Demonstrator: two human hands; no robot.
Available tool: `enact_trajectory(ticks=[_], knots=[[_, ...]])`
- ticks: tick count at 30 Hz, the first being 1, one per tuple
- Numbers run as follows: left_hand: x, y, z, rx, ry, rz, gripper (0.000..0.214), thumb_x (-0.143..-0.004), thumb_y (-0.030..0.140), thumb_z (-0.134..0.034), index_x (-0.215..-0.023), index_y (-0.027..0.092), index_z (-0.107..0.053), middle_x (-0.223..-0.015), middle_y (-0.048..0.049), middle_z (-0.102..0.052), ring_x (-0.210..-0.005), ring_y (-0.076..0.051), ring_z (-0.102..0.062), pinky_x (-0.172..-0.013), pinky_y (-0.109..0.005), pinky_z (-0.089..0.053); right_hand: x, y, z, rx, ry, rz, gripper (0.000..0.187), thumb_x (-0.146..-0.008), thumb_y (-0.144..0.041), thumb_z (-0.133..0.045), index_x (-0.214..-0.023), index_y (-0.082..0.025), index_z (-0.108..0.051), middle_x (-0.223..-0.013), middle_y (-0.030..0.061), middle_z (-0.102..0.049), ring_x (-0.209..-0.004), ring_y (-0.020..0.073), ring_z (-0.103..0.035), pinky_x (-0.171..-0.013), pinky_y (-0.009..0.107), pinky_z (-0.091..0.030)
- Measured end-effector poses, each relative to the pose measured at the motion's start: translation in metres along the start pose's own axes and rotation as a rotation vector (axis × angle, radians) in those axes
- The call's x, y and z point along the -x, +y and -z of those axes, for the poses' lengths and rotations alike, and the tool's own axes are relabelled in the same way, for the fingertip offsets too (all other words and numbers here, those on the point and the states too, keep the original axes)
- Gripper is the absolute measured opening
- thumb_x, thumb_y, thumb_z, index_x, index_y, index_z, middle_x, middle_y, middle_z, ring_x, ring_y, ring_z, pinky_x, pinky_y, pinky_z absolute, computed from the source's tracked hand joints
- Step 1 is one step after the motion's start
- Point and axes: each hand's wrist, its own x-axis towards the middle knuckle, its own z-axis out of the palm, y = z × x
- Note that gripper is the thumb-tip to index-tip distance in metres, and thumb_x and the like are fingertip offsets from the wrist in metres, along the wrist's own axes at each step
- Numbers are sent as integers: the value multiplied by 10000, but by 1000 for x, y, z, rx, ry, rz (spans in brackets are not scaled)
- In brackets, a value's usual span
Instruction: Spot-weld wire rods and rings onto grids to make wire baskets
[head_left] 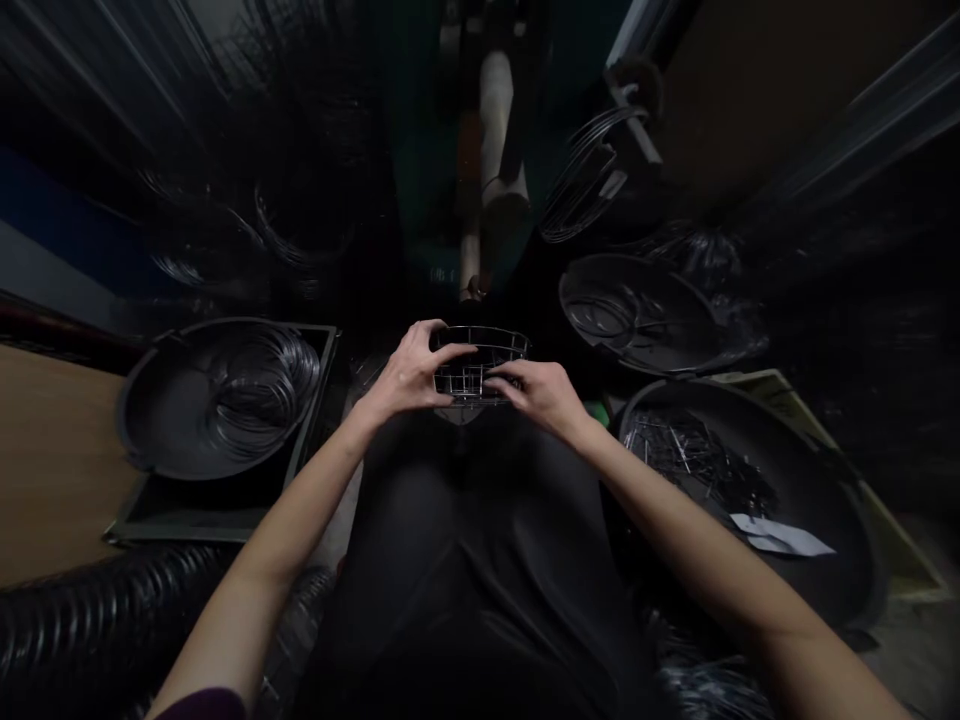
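Observation:
A small round wire cage [480, 362], made of thin metal rings and ribs, sits in front of my lap at the centre of the head view. My left hand [409, 375] grips its left rim, fingers curled over the top ring. My right hand [541, 392] presses on its lower right side, fingers bent onto the wires. Both forearms reach in from below, over my dark trousers.
A dark basin [154, 420] holding several wire rings stands at the left on a square tray. At the right, one black basin [817, 490] holds short wire pieces and a paper scrap. Another basin [675, 300] with rings lies behind it. Corrugated hose [90, 610] lies lower left.

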Motion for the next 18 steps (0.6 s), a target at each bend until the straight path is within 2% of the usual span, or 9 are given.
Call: enact_trajectory(ticks=[3,6,11,18], knots=[[4,-5,1,62,48,52,766,-599,316,-842,-1313,304,-563,-1312,-103,-371,-1227,-332,-440,-1038,-498,-439,3,-3,-11,319,17,195,375,-898,-391,-585,-1232,-236,-659,-1150,67,-713,-863,192,-708,-634,257,-477],[4,-9,1,116,72,97,780,-580,322,-850,-1307,296,-566,-1303,-97,-374,-1240,-331,-439,-1046,-491,-446,3,-3,-10,468,22,283,350,-932,-353,-524,-1248,-268,-649,-1125,34,-722,-742,157,-703,-553,242,-424],[-9,-15,2,186,95,102,767,-580,298,-849,-1297,252,-580,-1302,-109,-360,-1261,-335,-433,-1061,-484,-439,-12,0,3,509,99,332,322,-937,-365,-505,-1197,-289,-678,-1120,14,-720,-692,133,-691,-566,239,-418],[-26,-21,7,234,121,109,770,-578,266,-849,-1294,250,-567,-1311,-101,-349,-1286,-325,-424,-1089,-481,-423,-30,3,18,544,106,365,323,-931,-368,-515,-1202,-305,-678,-1104,9,-725,-664,127,-682,-528,230,-373]])
